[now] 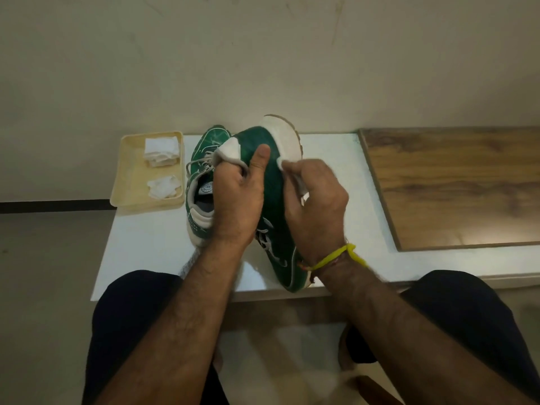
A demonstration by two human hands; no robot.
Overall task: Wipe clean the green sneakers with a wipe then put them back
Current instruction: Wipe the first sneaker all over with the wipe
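Observation:
My left hand grips a green sneaker with a white sole, held tilted on its side above the white table, toe pointing away from me. Its fingers reach inside the shoe and the thumb presses on the green side. My right hand pinches a white wipe against the shoe's side near the sole. The second green sneaker stands upright on the table just left of the held one, partly hidden by my left hand.
A cream tray at the table's far left holds a stack of folded white wipes and a crumpled wipe. A wooden panel covers the right part of the white table. My knees sit below the front edge.

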